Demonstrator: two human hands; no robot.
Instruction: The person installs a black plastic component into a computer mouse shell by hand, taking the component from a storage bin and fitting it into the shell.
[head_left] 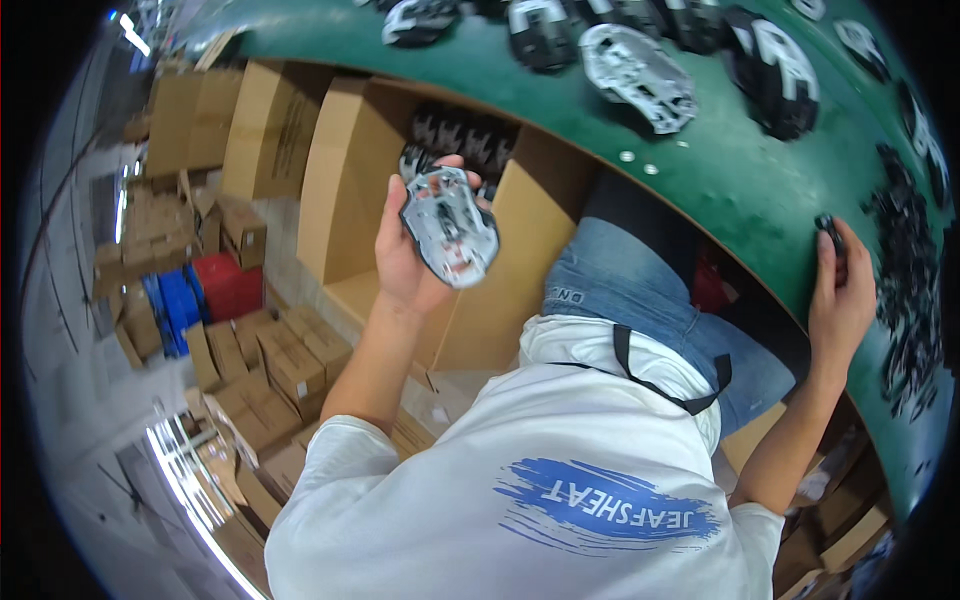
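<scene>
My left hand (402, 268) is closed around the edge of a grey and white moulded plastic housing (452, 226) with a dark rim. The housing's ribbed inner side faces up, with small orange-brown spots at both ends. It is held above an open cardboard box (512, 262), where rows of black and grey parts (465, 135) show. Over at the right, my right hand (842, 290) pinches a small black part (826, 222) between thumb and fingers, above the green tabletop (740, 190). A heap of small black parts (908, 300) lies beside that hand.
Several similar housings lie along the table's far side, among them a grey one (638, 78) and a black and white one (775, 75). Small white discs (650, 169) rest near the table edge. Cardboard boxes (290, 360), a blue crate (172, 312) and a red crate (228, 285) stand left.
</scene>
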